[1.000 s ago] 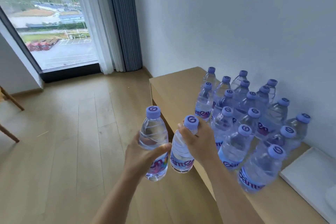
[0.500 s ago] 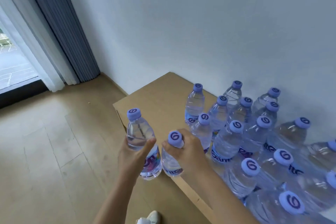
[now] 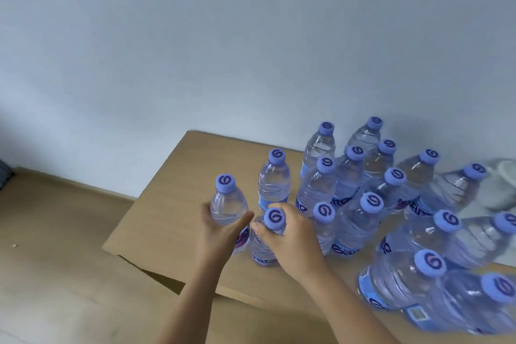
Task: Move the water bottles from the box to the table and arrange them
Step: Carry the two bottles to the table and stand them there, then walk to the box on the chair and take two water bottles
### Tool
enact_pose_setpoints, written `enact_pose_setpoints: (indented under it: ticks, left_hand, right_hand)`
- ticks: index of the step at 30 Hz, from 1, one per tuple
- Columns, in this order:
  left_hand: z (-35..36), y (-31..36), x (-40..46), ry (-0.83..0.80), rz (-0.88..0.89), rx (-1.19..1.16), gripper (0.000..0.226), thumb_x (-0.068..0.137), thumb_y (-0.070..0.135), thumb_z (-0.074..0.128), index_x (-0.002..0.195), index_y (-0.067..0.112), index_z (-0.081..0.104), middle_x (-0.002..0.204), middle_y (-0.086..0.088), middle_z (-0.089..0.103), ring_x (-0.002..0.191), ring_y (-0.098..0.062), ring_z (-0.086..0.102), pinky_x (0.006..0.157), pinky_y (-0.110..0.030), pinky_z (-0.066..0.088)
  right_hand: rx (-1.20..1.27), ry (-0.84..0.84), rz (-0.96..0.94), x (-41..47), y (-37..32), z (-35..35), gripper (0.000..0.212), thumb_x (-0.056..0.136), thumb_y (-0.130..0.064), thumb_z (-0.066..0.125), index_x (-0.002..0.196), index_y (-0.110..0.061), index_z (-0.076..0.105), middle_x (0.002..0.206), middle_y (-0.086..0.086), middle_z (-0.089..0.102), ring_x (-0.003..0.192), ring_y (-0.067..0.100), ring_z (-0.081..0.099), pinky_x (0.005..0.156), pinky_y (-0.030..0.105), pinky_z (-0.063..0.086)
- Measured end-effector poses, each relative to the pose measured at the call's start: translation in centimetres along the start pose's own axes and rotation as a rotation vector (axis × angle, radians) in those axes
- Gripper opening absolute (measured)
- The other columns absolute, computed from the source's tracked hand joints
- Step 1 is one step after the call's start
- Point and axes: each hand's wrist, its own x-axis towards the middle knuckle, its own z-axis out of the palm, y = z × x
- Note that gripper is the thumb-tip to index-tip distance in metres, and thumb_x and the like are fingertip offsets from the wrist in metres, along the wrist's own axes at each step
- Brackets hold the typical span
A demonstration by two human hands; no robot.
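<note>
Two clear water bottles with purple caps are in my hands above the left part of the wooden table (image 3: 178, 176). My left hand (image 3: 217, 234) grips the left bottle (image 3: 227, 204) round its body. My right hand (image 3: 293, 237) holds the right bottle (image 3: 272, 222) from above, near its neck; this bottle's base looks at or close to the tabletop. Several more bottles (image 3: 360, 204) stand upright in a tight cluster to the right, reaching back to the wall. One bottle (image 3: 275, 181) stands alone just behind my hands. No box is in view.
A white wall (image 3: 251, 36) runs directly behind the table. Wooden floor (image 3: 55, 260) lies to the left and in front. A white crumpled thing (image 3: 499, 190) lies at the far right behind the bottles. The table's left corner area is bare wood.
The view has swung right and down, losing the window and curtain. Both hands have carried their bottles forward over the table's left part, closer to the cluster.
</note>
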Motion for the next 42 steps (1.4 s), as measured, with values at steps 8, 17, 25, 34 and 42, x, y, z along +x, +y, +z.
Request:
enact_pose_setpoints:
  ticks: [8, 17, 25, 34, 42]
  left_hand:
    - [2.5, 0.5, 2.8, -0.235, 0.035, -0.081, 0.053, 0.057, 0.026, 0.088, 0.096, 0.018, 0.052, 0.091, 0.002, 0.065, 0.070, 0.000, 0.066, 0.057, -0.018, 0.049]
    - [1.3, 5.8, -1.1, -0.043, 0.220, -0.131, 0.042, 0.079, 0.035, 0.071, 0.116, 0.028, 0.052, 0.128, 0.010, 0.052, 0.105, 0.021, 0.047, 0.084, -0.010, 0.035]
    - [6.6, 10.1, -14.1, -0.207, 0.660, 0.008, 0.026, 0.074, 0.026, 0.059, 0.100, 0.027, 0.057, 0.120, 0.006, 0.054, 0.118, -0.005, 0.045, 0.094, -0.006, 0.031]
    - [17.2, 4.4, -33.4, -0.880, 0.770, 0.291, 0.042, 0.083, 0.020, 0.068, 0.124, 0.020, 0.056, 0.111, 0.013, 0.057, 0.104, -0.001, 0.052, 0.080, -0.008, 0.033]
    - [26.4, 1.0, -51.6, -1.378, 0.919, 0.390, 0.043, 0.083, 0.026, 0.068, 0.123, 0.021, 0.057, 0.110, 0.013, 0.057, 0.107, -0.009, 0.054, 0.087, -0.029, 0.043]
  right_hand:
    - [-0.084, 0.021, 0.065, -1.5, -1.0, -0.6, 0.060, 0.082, -0.038, 0.067, 0.134, -0.019, 0.042, 0.126, -0.009, 0.050, 0.117, -0.002, 0.043, 0.097, 0.009, 0.032]
    - [-0.018, 0.194, 0.016, -5.0, -0.5, -5.3, 0.025, 0.088, -0.021, 0.063, 0.112, -0.017, 0.062, 0.103, -0.015, 0.062, 0.101, -0.004, 0.057, 0.089, 0.018, 0.048]
    - [-0.246, 0.398, 0.131, -14.3, 1.8, -14.5, 0.025, 0.088, -0.021, 0.062, 0.111, -0.011, 0.063, 0.099, -0.011, 0.059, 0.097, 0.007, 0.056, 0.080, 0.005, 0.038]
    - [-0.417, 0.603, 0.546, -36.4, 5.9, -26.5, 0.036, 0.092, -0.032, 0.053, 0.125, -0.016, 0.055, 0.122, -0.005, 0.056, 0.113, 0.009, 0.048, 0.086, 0.018, 0.034]
    - [-0.473, 0.885, 0.878, -54.8, 7.4, -34.3, 0.038, 0.094, -0.036, 0.048, 0.130, -0.023, 0.050, 0.135, -0.008, 0.046, 0.122, 0.006, 0.040, 0.085, 0.019, 0.031]
